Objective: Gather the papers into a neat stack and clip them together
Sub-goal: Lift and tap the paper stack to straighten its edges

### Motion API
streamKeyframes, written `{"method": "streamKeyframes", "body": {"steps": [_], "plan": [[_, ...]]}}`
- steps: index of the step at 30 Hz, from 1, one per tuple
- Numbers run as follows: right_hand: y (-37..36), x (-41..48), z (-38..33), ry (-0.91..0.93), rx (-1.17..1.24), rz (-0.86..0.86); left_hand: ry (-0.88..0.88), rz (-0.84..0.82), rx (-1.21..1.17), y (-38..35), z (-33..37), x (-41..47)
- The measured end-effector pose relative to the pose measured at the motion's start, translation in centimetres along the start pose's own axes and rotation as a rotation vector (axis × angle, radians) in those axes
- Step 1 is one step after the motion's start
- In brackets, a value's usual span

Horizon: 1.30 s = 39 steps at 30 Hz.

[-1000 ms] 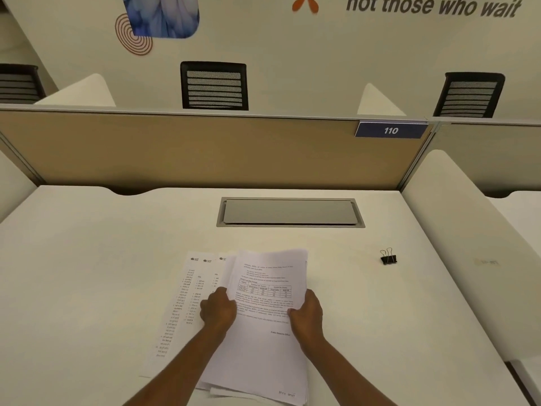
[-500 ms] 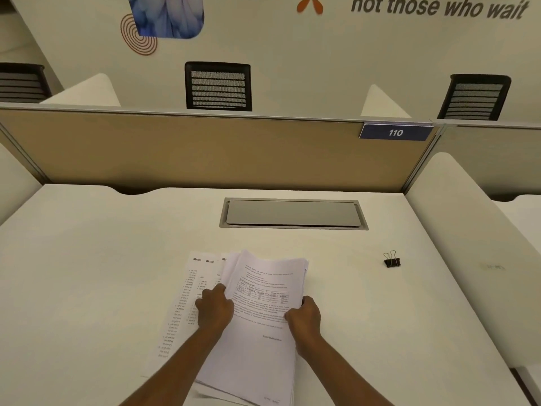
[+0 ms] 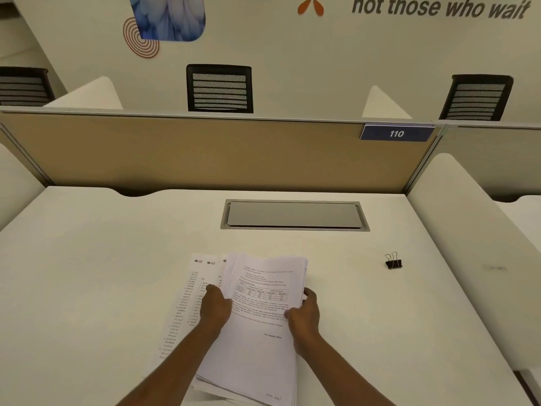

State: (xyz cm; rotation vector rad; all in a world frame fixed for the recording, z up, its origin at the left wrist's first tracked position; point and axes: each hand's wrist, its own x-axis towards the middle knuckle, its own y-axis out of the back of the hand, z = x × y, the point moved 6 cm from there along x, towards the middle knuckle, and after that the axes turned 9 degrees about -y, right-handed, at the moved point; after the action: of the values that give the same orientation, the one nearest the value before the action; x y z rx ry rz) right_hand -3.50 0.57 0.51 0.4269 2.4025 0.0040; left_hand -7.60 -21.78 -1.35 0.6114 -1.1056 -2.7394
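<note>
Both forearms enter from 6 o'clock and converge on the paper stack (image 3: 257, 341), white printed sheets with a table on the top page. Left hand (image 3: 215, 307) knuckles up, fingers curled onto the stack's left (9 o'clock) edge, gripping it. Right hand (image 3: 303, 313) on the 3 o'clock edge, thumb on top of the page, fingers wrapped round the side, pinching the sheets. Hands are apart with the stack between them. Stack lies on the desk, top edges fanned and uneven, not squared. More white list-printed loose sheets (image 3: 187, 300) stick out under it towards 9 o'clock, flat on the desk.

Surface: wide white laminate desk (image 3: 87, 273). Grey rectangular metal cable hatch (image 3: 294, 215) set in it at 12 o'clock from the stack. Small black binder clip (image 3: 393, 261) with wire handles up, at 2 o'clock from the stack, well apart, touched by neither hand.

Room: cream wall (image 3: 292, 54) with dark lettering and blue and orange graphics; tan partition panel (image 3: 190, 153) along the desk's far edge; black mesh-backed chairs (image 3: 219, 88) behind it; blue plate reading 110 (image 3: 396, 133) at 1 o'clock.
</note>
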Motion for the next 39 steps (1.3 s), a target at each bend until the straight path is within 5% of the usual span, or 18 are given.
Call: {"method": "streamKeyframes", "body": {"steps": [7, 10, 22, 27, 39], "plan": [[-1.3, 0.7, 0.1, 0.002, -0.193, 0.060, 0.076, -0.020, 0.359, 0.9, -0.3, -0.3], [-1.7, 0.7, -0.2, -0.018, -0.309, 0.126, 0.054, -0.019, 0.359, 0.7, -0.4, 0.1], [-2.5, 0.9, -0.2, -0.060, -0.140, -0.002, 0.006, 0.043, 0.225, 1.5, -1.6, 0.9], [-2.2, 1.1, -0.4, -0.032, -0.554, 0.166, 0.088, 0.030, 0.342, 1.5, -1.5, 0.3], [-2.9, 0.7, -0.7, -0.015, -0.218, -0.025, 0.152, 0.062, -0.177, 2.3, -3.2, 1.8]]}}
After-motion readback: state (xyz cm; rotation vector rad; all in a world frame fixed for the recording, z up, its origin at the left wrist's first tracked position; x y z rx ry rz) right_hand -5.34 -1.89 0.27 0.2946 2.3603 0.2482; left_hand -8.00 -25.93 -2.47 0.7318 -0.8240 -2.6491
